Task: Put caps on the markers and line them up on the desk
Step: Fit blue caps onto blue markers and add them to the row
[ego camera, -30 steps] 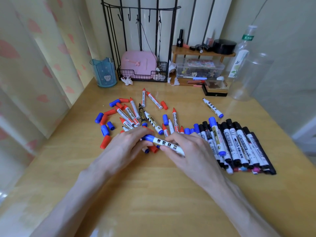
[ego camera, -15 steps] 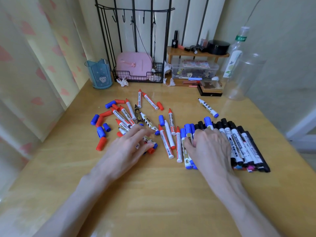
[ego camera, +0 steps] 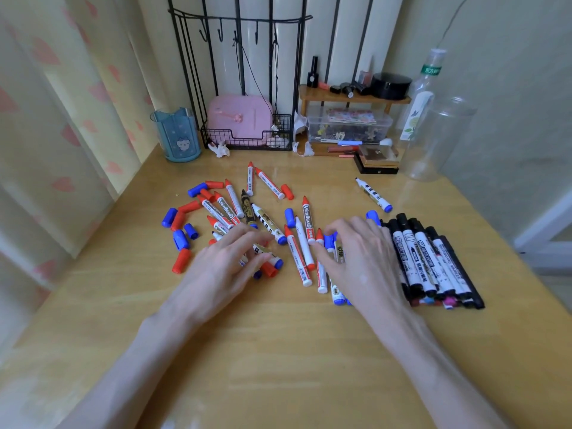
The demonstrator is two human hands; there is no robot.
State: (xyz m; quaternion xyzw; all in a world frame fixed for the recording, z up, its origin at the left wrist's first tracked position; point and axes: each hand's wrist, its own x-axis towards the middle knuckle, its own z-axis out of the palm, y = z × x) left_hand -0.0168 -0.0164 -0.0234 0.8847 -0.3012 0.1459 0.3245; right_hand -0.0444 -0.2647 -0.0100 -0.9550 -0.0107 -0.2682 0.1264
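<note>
A row of capped black and blue markers (ego camera: 430, 264) lies side by side at the right of the wooden desk (ego camera: 278, 351). My right hand (ego camera: 359, 261) rests flat over the left end of that row, fingers spread on blue-capped markers. A loose pile of uncapped red and blue markers (ego camera: 235, 209) and loose red and blue caps (ego camera: 181, 236) spreads at the centre left. My left hand (ego camera: 223, 267) lies over the pile's near edge, fingers touching a marker there; what lies under the palm is hidden. One blue marker (ego camera: 373, 195) lies apart at the back right.
A blue pen cup (ego camera: 177, 136) stands at the back left. Beside it a black wire rack (ego camera: 247, 134) holds a pink case. A wooden shelf (ego camera: 353, 97), clear box (ego camera: 349, 125), black box (ego camera: 376, 164) and clear plastic bottles (ego camera: 433, 140) stand at the back right.
My right hand laid the blue-capped marker at the left end of the row and now rests on it. My left hand let go of it and moved onto the pile.
</note>
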